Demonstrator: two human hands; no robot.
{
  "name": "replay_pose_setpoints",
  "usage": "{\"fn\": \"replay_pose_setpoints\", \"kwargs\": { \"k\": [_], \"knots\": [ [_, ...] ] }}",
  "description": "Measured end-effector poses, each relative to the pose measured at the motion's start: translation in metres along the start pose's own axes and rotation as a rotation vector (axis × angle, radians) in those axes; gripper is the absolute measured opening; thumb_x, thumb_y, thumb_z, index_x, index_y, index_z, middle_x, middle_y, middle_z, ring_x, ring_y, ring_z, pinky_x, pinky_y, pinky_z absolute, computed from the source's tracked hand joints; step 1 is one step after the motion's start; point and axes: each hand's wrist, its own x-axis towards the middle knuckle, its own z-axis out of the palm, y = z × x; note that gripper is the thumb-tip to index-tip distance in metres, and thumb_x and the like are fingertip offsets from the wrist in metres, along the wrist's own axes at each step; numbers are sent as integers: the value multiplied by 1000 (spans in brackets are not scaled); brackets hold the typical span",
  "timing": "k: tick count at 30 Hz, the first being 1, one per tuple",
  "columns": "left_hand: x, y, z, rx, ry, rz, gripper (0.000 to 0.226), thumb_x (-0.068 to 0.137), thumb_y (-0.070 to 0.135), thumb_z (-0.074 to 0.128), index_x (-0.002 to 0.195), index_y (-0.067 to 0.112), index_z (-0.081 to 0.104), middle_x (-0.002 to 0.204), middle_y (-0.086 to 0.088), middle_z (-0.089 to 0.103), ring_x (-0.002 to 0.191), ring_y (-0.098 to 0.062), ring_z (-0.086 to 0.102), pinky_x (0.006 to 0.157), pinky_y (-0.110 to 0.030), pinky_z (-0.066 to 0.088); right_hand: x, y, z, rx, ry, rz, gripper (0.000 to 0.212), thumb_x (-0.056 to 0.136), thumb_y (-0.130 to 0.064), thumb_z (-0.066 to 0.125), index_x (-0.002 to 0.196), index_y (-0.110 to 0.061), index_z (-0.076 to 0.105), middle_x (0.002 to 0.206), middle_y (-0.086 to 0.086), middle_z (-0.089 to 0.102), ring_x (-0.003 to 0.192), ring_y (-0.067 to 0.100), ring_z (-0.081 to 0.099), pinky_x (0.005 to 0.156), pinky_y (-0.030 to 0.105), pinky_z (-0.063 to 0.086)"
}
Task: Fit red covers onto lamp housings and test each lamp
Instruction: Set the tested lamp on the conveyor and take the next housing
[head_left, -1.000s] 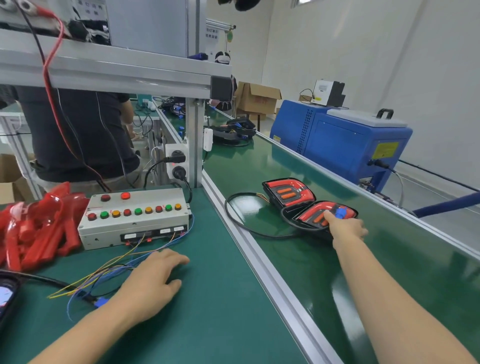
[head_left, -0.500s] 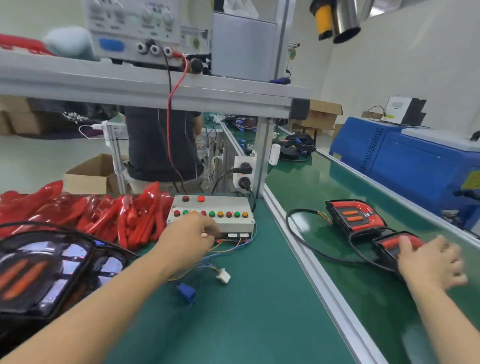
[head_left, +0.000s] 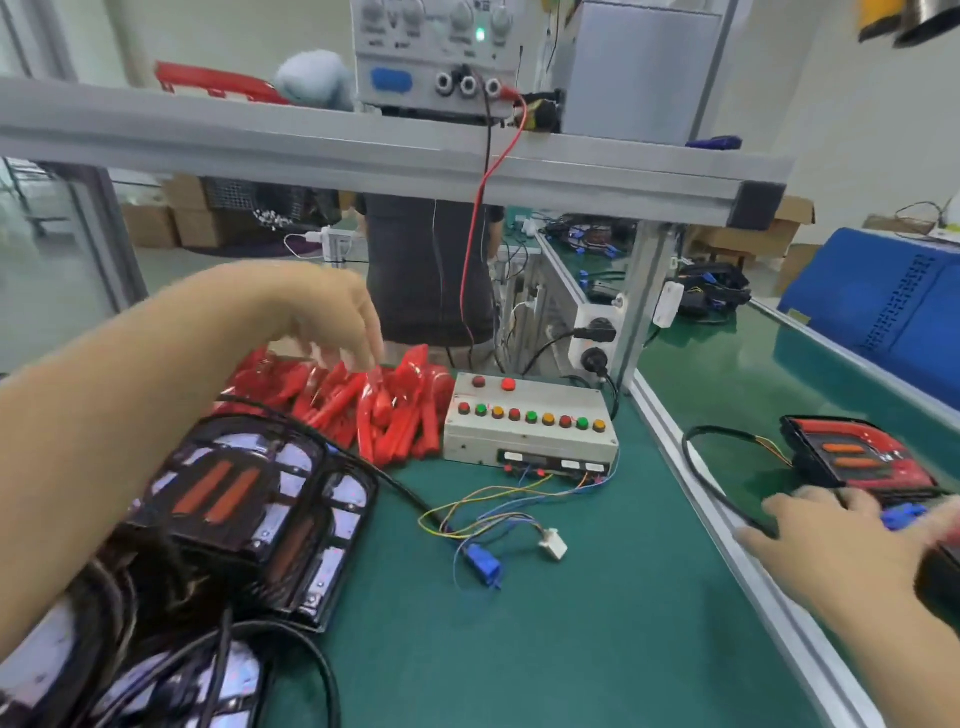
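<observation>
Fingers of the left hand (head_left: 322, 312) hang loosely downward over the pile of red covers (head_left: 374, 410), the tips just above or perhaps touching one cover — the blur keeps me from telling whether anything is pinched. That pile lies directly left of the button test box (head_left: 530, 426), touching its left end, on the green bench mat (head_left: 545, 649).

In front of the test box and to its left lies an uncovered lamp housing (head_left: 249, 499), black with orange strips and shiny reflectors, its black cable (head_left: 395, 483) running toward the box. More housings sit nearer the camera, at the lower left corner, tangled with cables.

From the front face of the test box, thin coloured wires (head_left: 498, 499) trail onto the mat and end in a blue connector (head_left: 480, 558) and a white connector (head_left: 553, 543), both lying loose.

Right of the test box, past the aluminium rail (head_left: 727, 519), the conveyor belt (head_left: 727, 374) carries a finished lamp (head_left: 857, 457) with its red cover on. The right hand (head_left: 841, 540) rests just in front of that lamp, fingers spread flat over a second lamp — mostly hidden — next to a blue plug (head_left: 901, 517).

Above the test box, a shelf beam (head_left: 363, 150) holds a power supply (head_left: 431, 52) with a red lead (head_left: 480, 208) dropping down.
</observation>
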Motion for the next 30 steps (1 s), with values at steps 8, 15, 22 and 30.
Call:
{"fn": "replay_pose_setpoints", "kwargs": {
  "k": [8,15,22,30],
  "knots": [
    [-12,-43,33,328,-217,-205,39,82,32,71,118,17,63,117,-3,63,107,-25,61,96,-39,48,-43,-39,-28,-123,125,-277,49,92,-67,28,134,-47,45,150,-18,32,146,15,14,91,73,-17],
    [-8,-50,47,477,-58,-117,40,88,0,47,122,11,63,128,-8,60,114,-25,55,97,-34,46,-100,-106,-41,557,320,-731,22,79,-37,76,99,-28,75,105,-5,68,103,19,65,108,48,17],
    [1,-54,62,547,-170,37,48,85,-4,46,119,23,66,128,1,61,117,-22,54,96,-34,46,-129,-164,-38,907,-63,-984,35,93,-45,53,125,-30,60,115,-9,56,107,9,51,94,24,36],
    [4,-53,49,529,-117,76,40,83,11,63,119,25,63,113,0,61,97,-19,55,85,-28,47,-170,-211,-67,1253,-227,-1054,31,87,-48,60,109,-27,61,100,-2,60,91,12,55,87,30,46]
  ]
}}
